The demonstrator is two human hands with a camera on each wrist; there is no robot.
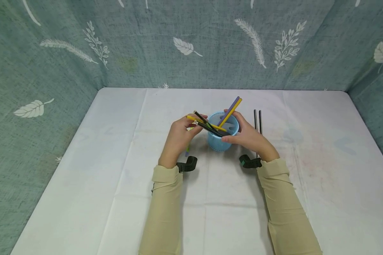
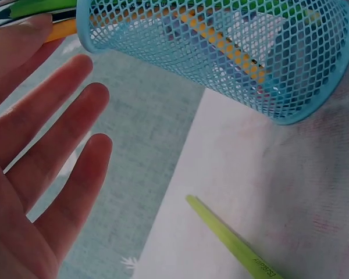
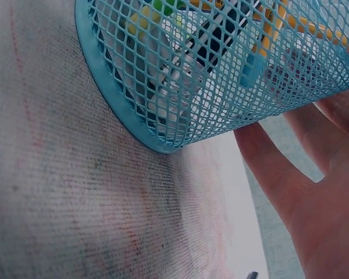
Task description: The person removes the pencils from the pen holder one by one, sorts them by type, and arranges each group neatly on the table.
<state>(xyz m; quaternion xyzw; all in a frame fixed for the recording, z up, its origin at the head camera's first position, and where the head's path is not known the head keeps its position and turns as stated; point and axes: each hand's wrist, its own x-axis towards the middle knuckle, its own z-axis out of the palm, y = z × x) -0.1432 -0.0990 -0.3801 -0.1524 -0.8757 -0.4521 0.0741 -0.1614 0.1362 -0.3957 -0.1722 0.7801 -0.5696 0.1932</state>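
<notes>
A light-blue mesh pen cup [image 1: 217,144] stands on the white-covered table in the head view. My right hand [image 1: 251,137] grips it from the right, the thumb near the front and fingers round the far side. At the rim's left, my left hand [image 1: 182,134] pinches a bunch of pencils or pens, black, yellow and green, slanting into the cup. In the left wrist view its thumb [image 2: 20,43] lies over them, the other fingers spread. A purple pencil [image 1: 232,106] and a yellow pencil [image 1: 235,109] lean out of the cup. More sticks show through the mesh [image 3: 221,87].
A lime-green slim stick with lettering [image 2: 227,235] lies on the table near the left hand. Two dark slim sticks [image 1: 260,122] lie to the right, partly behind the right hand and wrist. A green leaf-patterned cloth [image 1: 185,71] hangs behind the table.
</notes>
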